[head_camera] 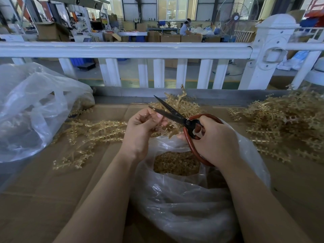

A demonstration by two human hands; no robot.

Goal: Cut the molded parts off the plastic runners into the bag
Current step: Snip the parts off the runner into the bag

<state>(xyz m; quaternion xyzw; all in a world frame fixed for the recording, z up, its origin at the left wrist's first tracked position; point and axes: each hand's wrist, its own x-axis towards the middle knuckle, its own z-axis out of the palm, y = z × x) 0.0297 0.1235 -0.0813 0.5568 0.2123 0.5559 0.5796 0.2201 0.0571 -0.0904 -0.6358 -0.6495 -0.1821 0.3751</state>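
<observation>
My right hand [216, 139] grips the red handles of black-bladed scissors [171, 111], whose blades are parted and point up and left. My left hand [142, 128] pinches a translucent amber plastic runner [168, 129] right at the blades, above the mouth of a clear plastic bag [184, 207]. Inside the bag lies a heap of small amber cut parts [176, 163]. The part of the runner inside my left fingers is hidden.
Loose runners lie in piles at the left [87, 135], behind the scissors [180, 102] and at the right [287, 127] on the cardboard-covered table [35, 190]. A large clear bag [29, 109] sits at the far left. A white fence rail [122, 50] runs behind.
</observation>
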